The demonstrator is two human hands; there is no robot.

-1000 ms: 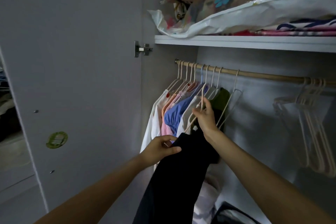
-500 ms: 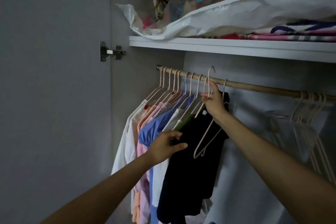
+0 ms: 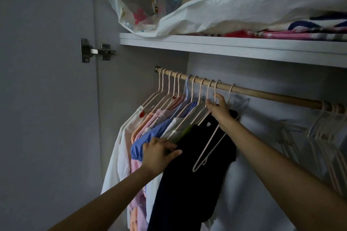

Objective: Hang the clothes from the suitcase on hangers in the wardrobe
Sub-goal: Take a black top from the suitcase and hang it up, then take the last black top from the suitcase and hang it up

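Observation:
A black garment (image 3: 189, 178) hangs on a pale hanger whose hook now sits over the wooden rail (image 3: 262, 93) of the wardrobe. My right hand (image 3: 219, 109) grips that hanger's neck just under the rail. My left hand (image 3: 158, 154) holds the left shoulder of the black garment, thumb on its front. An empty pale hanger (image 3: 210, 148) hangs in front of the black cloth. To the left hang several garments: white (image 3: 120, 155), pink (image 3: 137, 180), blue (image 3: 150, 135). The suitcase is out of view.
Several empty pale hangers (image 3: 328, 137) bunch at the rail's right end. A white shelf (image 3: 234, 48) above carries bagged bedding (image 3: 225, 5) and folded cloths. The open wardrobe door with its hinge (image 3: 95, 52) stands at the left.
My right hand lifted the hanger with the black garment up and its hook now sits on the rail. My left hand rose with the cloth. The view tilted upward.

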